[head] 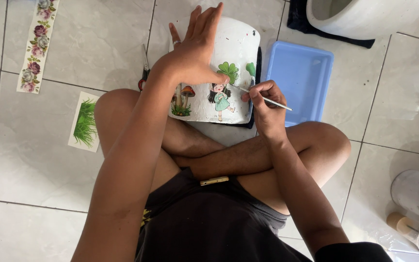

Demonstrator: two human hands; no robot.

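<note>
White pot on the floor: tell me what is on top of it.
On the white pot rests the left hand, fingers spread. Stuck-on pictures show: a green clover, a girl in green, mushrooms. The right hand holds a thin brush to it. The surface beneath the left hand is hidden.

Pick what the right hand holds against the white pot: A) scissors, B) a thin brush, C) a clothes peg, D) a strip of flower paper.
B: the right hand pinches a thin brush whose tip meets the white pot beside the green clover picture, while the left hand lies flat on the pot.
</note>
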